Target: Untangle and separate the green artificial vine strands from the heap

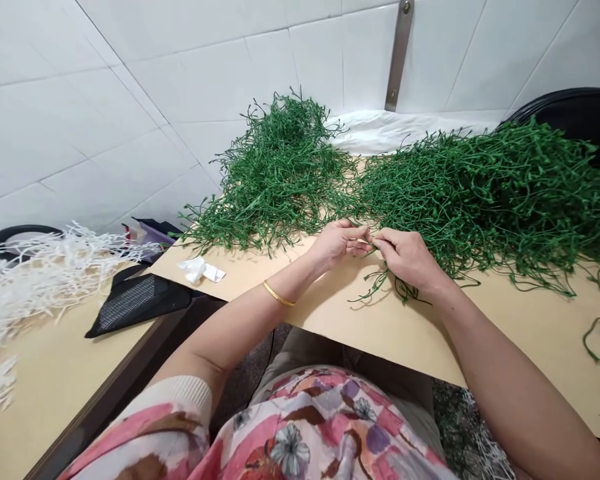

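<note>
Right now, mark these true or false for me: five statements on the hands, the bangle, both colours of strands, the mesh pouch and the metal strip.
1. The gold bangle is on the left arm. True.
2. The white strands lie to the right of the green heaps. False: the white strands are left of the green heaps.
3. The right hand pinches a thin green strand, with the left hand close by. True.
4. The mesh pouch sits on a green heap. False: the mesh pouch is left of them, near the white strands.
5. The metal strip is on the tiled wall. True.
</note>
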Available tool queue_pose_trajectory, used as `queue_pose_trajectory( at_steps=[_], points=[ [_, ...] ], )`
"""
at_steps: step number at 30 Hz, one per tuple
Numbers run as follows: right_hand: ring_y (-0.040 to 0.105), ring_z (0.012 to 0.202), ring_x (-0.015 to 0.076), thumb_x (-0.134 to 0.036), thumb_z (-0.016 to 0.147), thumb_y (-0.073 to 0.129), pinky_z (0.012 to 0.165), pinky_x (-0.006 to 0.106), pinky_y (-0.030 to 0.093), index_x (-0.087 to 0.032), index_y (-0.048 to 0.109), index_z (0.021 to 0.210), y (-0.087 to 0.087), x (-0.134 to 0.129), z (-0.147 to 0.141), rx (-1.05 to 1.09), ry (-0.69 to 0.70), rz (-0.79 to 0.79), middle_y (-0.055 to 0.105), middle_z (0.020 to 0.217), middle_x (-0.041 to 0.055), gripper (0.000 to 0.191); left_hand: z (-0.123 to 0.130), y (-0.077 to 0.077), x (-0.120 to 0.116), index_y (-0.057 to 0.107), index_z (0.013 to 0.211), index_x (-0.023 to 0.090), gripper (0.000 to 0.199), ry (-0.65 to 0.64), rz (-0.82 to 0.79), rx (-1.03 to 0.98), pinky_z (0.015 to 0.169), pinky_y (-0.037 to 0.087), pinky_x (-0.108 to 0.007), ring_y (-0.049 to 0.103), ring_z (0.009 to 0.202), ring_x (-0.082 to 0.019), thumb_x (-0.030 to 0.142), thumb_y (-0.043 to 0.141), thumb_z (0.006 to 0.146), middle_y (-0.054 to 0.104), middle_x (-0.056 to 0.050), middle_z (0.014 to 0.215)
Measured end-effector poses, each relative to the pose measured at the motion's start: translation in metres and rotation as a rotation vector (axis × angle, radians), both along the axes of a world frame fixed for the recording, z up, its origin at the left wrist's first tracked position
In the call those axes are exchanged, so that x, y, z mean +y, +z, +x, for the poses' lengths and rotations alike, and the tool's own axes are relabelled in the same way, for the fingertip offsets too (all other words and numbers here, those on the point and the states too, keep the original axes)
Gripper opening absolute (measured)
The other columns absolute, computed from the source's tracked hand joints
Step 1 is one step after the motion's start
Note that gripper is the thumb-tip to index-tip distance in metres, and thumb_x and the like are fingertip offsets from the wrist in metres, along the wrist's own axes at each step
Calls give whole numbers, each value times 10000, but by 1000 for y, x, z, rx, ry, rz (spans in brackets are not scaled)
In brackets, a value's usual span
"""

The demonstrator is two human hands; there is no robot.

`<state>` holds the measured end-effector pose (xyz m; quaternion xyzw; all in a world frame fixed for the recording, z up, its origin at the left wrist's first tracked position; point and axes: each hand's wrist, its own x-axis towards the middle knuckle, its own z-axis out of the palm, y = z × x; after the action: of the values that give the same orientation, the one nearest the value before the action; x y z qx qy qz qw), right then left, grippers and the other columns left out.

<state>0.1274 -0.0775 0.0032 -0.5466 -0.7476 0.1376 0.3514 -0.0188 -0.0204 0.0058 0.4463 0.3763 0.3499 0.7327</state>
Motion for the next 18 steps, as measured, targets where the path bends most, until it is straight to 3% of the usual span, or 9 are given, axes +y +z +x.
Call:
queue_pose_trajectory(
  at_steps=[5,11,14,18],
  points=[
    [399,526,107,-282,884,328,557,232,283,-180,518,674,-12,8,6,-56,-70,65,499,578,-3,302,-9,12,9,527,704,100,91,142,85,80,503,470,-207,610,505,-105,152,593,741,630,-40,631],
    [500,675,161,-254,874,336,631,275,292,-160,576,780,-30,18,7,-402,-109,79,596,755,78,274,-27,32,17,549,746,104,65,290,154,25,498,470,-185,590,483,-82,146,593,724,625,-23,603],
    [515,680,179,-250,859,352,632,294,298,-150,597,776,-32,19,3,-421,-111,83,605,767,100,277,-19,37,10,546,741,104,83,232,157,-12,486,466,-186,594,490,-89,165,600,721,628,-31,615],
    [545,728,185,-220,828,384,653,290,339,-171,622,788,-32,21,2,-357,-127,115,632,782,89,247,14,46,-9,536,743,103,84,33,139,-62,483,460,-183,590,499,-84,178,572,755,617,-43,645]
  ],
)
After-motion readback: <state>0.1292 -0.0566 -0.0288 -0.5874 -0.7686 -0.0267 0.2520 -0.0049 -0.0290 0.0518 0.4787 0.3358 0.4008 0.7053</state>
